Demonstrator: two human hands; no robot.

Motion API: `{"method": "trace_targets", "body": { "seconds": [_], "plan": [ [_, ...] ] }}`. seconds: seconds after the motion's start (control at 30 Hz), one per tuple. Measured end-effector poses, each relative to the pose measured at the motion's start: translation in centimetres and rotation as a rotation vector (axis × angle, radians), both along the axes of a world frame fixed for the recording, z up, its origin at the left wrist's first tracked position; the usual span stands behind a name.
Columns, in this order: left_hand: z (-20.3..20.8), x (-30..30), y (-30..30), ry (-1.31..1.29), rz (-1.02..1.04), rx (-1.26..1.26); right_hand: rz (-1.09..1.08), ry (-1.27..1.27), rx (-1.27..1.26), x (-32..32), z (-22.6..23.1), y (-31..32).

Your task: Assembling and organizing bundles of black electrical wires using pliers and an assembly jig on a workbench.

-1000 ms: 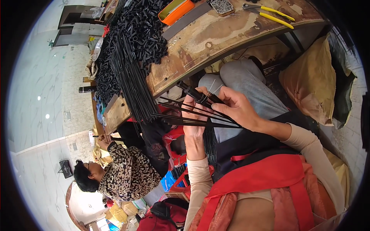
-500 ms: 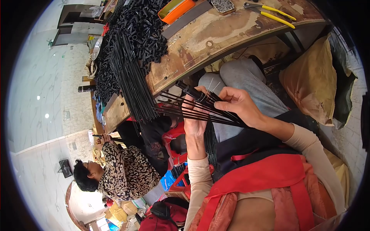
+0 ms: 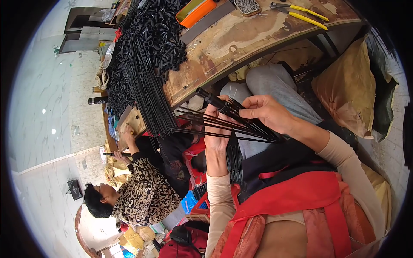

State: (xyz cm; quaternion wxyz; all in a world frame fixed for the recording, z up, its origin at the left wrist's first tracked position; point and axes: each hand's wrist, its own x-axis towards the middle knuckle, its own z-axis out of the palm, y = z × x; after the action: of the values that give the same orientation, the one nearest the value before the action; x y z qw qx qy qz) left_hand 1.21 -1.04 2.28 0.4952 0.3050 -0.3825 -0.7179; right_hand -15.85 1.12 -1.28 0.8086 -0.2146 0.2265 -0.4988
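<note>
Between my hands is a black umbrella frame (image 3: 208, 99), its thick shaft end tilted up toward the table and its thin rods fanning out toward my lap. My left hand (image 3: 216, 124) is closed around it from below, under the collar. On the other side, my right hand (image 3: 271, 114) pinches at the rods by the collar with thumb and forefinger; exactly what sits between those fingertips is hidden. Thin pale wires (image 3: 232, 91) stick up between the two hands. More black rods (image 3: 234, 159) hang down beside my left forearm.
The worn wooden table (image 3: 241, 47) carries a heap of short black tubes (image 3: 165, 43), a long bundle of black rods (image 3: 144, 86), an orange bin (image 3: 195, 13), a box of small metal pieces (image 3: 248, 6) and yellow-handled pliers (image 3: 303, 15). A co-worker (image 3: 142, 189) sits at left; a sack (image 3: 346, 86) stands at right.
The frame's rods have shifted in my hands, and its shaft end shows more plainly. The co-worker has stretched one hand to the table, keeping a dark rod in the other.
</note>
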Motion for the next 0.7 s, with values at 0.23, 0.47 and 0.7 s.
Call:
{"method": "trace_targets", "body": {
  "seconds": [0.23, 0.47, 0.7],
  "plan": [
    [0.1, 1.0, -0.4, -0.006, -0.095, -0.006, 0.107, -0.022, 0.003, -0.3, 0.1, -0.4],
    [0.2, 1.0, -0.5, 0.016, -0.08, -0.014, -0.02, 0.053, -0.072, 0.2, 0.2, 0.5],
    [0.2, 1.8, -1.7, -0.026, -0.249, -0.029, 0.197, -0.201, 0.047, -0.6, 0.5, -0.3]
  ]
}}
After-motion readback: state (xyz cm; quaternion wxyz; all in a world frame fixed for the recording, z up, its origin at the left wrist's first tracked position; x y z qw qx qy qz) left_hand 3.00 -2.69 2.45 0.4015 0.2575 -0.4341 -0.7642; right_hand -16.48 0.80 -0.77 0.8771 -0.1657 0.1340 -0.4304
